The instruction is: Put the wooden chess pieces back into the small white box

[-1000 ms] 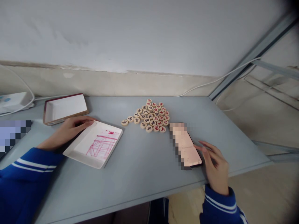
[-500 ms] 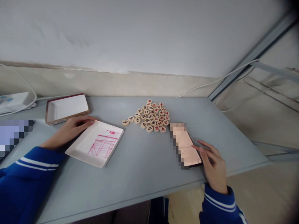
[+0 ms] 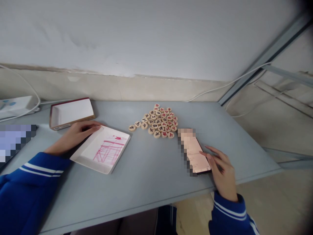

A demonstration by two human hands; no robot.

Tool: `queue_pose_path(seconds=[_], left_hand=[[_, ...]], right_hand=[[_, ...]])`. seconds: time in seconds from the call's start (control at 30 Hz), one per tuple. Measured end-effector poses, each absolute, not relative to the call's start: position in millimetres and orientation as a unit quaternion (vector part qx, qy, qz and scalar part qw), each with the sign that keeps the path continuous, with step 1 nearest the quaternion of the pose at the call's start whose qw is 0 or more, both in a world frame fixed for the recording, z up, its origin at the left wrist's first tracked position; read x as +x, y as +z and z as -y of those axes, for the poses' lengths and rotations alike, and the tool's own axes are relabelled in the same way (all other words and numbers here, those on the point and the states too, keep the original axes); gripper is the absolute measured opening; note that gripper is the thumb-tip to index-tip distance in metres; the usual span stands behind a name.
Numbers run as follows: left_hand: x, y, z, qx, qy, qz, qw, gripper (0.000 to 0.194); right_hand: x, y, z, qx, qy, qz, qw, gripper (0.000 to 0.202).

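Right hand (image 3: 223, 173) shifted, loose | 1 phone (image 3: 192, 148) | left hand (image 3: 81, 131) pinching 1 tray (image 3: 88, 148) | 32 discs (image 3: 158, 122)

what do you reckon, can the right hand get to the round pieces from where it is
Probably yes: the right hand is at the phone, the round pieces lie up and left of it, and nothing tall seems to stand between.

Red-scribbled white tray (image 3: 101, 150), lit phone (image 3: 193, 150)
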State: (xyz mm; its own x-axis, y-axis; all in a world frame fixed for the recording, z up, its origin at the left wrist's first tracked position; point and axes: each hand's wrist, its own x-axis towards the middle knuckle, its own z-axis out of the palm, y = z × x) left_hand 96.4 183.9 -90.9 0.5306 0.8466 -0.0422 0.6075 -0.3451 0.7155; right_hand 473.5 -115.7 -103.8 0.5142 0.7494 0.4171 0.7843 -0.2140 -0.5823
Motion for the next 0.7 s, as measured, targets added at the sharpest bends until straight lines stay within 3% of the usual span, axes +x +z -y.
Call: queue_pose_path(seconds=[0.7], left_hand=[[98.5, -86.8, -181.4, 0.805, 0.165, -0.436, 0.367, 0.045]], right_hand=[[473.8, -103.6, 114.6, -0.772, -0.04, 0.519, 0.366, 0.029]])
